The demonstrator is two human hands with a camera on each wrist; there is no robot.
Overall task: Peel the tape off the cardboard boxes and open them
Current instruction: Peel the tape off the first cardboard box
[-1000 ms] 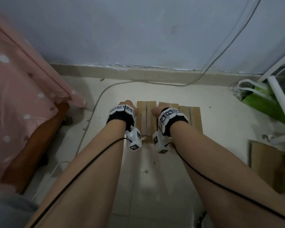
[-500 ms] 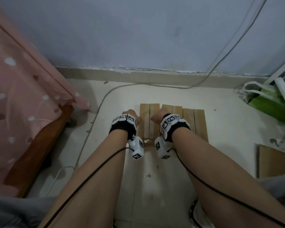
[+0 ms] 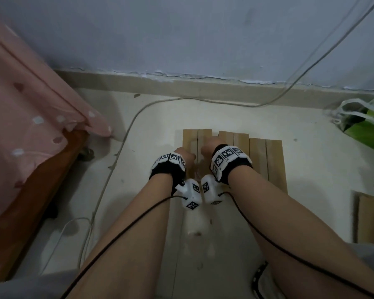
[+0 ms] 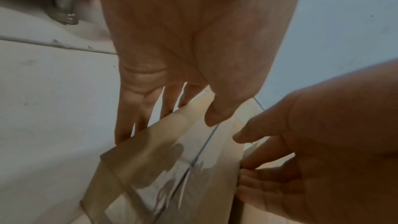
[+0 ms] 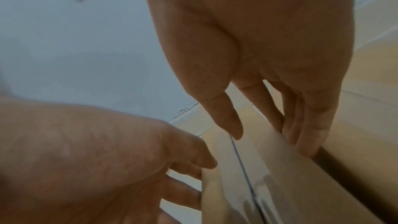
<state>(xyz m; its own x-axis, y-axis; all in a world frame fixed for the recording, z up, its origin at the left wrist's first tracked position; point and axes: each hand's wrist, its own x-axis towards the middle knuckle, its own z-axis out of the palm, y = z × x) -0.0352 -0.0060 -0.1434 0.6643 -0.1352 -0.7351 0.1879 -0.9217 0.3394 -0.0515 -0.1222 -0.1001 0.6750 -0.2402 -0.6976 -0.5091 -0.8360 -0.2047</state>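
Observation:
Three brown cardboard boxes stand side by side on the floor. Both hands are on the leftmost box [image 3: 204, 134]. My left hand [image 3: 183, 155] has its fingers [image 4: 127, 125] down the box's left side and its thumb on top beside the centre seam. My right hand [image 3: 212, 145] has its thumb on the seam and its fingers [image 5: 305, 139] in the gap next to the middle box [image 3: 233, 139]. Clear shiny tape [image 4: 193, 168] runs along the seam between the two thumbs. The third box [image 3: 266, 160] stands at the right.
A bed with a pink spotted sheet [image 3: 30, 130] and a wooden frame [image 3: 41, 190] fills the left. A pale cable [image 3: 117, 158] trails across the floor. A green bag [image 3: 369, 128] and flat cardboard [image 3: 371, 219] lie at the right. The wall's skirting [image 3: 203, 85] is just behind the boxes.
The head view has tipped down and to the side. Both hands stay on the leftmost box, with my left hand a little nearer to me along it.

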